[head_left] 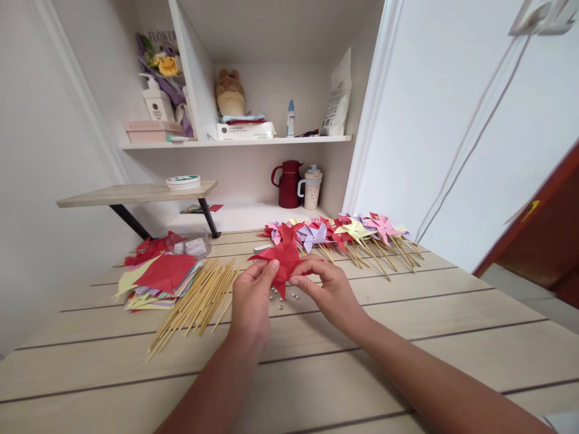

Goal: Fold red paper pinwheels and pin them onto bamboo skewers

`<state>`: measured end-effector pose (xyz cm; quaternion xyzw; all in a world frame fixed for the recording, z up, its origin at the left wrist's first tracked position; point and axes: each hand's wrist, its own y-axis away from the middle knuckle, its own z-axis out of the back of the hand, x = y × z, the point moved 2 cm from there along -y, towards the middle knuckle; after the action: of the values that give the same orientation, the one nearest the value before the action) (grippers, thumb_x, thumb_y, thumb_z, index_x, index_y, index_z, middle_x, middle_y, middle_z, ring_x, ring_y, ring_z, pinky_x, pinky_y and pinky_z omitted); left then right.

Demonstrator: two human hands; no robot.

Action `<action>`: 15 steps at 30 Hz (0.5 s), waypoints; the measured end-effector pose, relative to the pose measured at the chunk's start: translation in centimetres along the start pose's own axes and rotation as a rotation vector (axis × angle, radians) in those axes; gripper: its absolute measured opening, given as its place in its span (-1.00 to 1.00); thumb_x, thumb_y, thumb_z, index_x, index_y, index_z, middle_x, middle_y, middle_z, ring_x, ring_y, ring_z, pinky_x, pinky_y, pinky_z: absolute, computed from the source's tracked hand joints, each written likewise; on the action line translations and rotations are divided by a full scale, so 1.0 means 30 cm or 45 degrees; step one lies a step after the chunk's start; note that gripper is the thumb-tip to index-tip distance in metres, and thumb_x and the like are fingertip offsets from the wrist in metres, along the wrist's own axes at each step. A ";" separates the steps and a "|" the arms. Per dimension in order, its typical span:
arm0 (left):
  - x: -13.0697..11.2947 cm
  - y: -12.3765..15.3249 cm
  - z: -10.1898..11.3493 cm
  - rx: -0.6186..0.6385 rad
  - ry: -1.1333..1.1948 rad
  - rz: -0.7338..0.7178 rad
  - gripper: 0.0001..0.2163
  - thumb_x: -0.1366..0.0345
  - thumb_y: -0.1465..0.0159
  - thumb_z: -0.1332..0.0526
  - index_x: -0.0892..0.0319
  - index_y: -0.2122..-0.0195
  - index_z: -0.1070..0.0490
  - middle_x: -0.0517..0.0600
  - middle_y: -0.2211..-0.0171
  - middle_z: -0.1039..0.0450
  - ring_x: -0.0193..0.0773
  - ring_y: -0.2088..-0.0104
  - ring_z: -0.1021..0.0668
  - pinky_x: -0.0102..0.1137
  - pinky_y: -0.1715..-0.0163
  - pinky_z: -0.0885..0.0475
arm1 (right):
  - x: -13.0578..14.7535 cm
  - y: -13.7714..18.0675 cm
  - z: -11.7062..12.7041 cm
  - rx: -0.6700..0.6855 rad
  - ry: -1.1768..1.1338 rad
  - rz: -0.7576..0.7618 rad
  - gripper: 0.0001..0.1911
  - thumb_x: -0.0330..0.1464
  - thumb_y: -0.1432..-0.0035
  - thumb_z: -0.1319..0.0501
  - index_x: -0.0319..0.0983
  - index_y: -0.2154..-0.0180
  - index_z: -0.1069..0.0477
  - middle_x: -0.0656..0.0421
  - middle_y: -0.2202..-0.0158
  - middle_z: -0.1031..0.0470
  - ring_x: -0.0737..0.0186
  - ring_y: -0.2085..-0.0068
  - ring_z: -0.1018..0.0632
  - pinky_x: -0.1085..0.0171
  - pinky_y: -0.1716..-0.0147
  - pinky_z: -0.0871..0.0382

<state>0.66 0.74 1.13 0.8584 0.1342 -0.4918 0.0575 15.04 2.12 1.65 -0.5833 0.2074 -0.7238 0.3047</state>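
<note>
A red paper pinwheel [286, 252] is held up above the table between my two hands, its pointed blades spread. My left hand [253, 295] pinches its left side, thumb in front. At its right side my right hand [326, 288] closes thumb and fingers on a blade. Several small round metallic beads [281, 307] lie on the table just below the paper. Left of my hands is a loose heap of thin wooden sticks [194, 304]. Beyond them sits a stack of coloured paper squares [165, 274], a red sheet on top.
Finished pinwheels on sticks [355, 229] lie piled at the back right of the plank table [407, 337]. A clear plastic box [199, 244] stands behind the paper. A small raised shelf [136, 193] carries a round white container [183, 182]. A red jug [289, 187] and a cup [312, 190] stand at the back.
</note>
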 end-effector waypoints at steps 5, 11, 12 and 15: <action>0.002 0.001 -0.005 -0.004 -0.010 -0.018 -0.75 0.22 0.06 -0.51 0.22 0.41 -0.58 -0.04 0.44 -0.60 -0.36 0.39 -0.53 -0.46 0.30 -0.41 | -0.006 0.003 -0.005 0.001 -0.124 -0.175 -0.83 -0.28 -0.22 -0.30 -0.18 0.42 -0.47 0.22 0.43 -0.53 0.21 0.35 -0.52 0.23 0.27 -0.36; 0.009 -0.001 -0.005 0.012 -0.035 -0.020 -0.73 0.21 0.04 -0.50 0.24 0.39 -0.57 -0.04 0.44 -0.58 -0.36 0.39 -0.52 -0.45 0.30 -0.40 | -0.003 0.009 -0.007 -0.070 -0.186 -0.196 -0.85 -0.28 -0.23 -0.28 -0.19 0.37 -0.44 0.24 0.44 -0.48 0.27 0.44 -0.53 0.25 0.34 -0.38; 0.010 -0.002 -0.004 0.014 -0.040 -0.023 -0.73 0.20 0.04 -0.50 0.24 0.38 -0.57 -0.05 0.44 -0.58 -0.36 0.40 -0.52 -0.46 0.31 -0.40 | -0.002 0.009 -0.007 -0.077 -0.192 -0.202 -0.84 -0.28 -0.23 -0.28 -0.19 0.38 -0.43 0.25 0.44 -0.48 0.28 0.46 -0.53 0.26 0.35 -0.37; 0.011 -0.003 -0.001 0.010 -0.051 -0.030 -0.74 0.21 0.04 -0.50 0.24 0.39 -0.57 -0.06 0.45 -0.57 -0.38 0.41 -0.51 -0.46 0.32 -0.39 | 0.002 0.008 -0.005 -0.078 -0.175 -0.228 -0.83 -0.28 -0.21 -0.29 -0.20 0.40 -0.43 0.25 0.47 -0.49 0.28 0.46 -0.52 0.26 0.35 -0.37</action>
<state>0.82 0.88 0.85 0.8469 0.1412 -0.5101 0.0510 14.94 1.90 1.49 -0.6569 0.1551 -0.6997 0.2342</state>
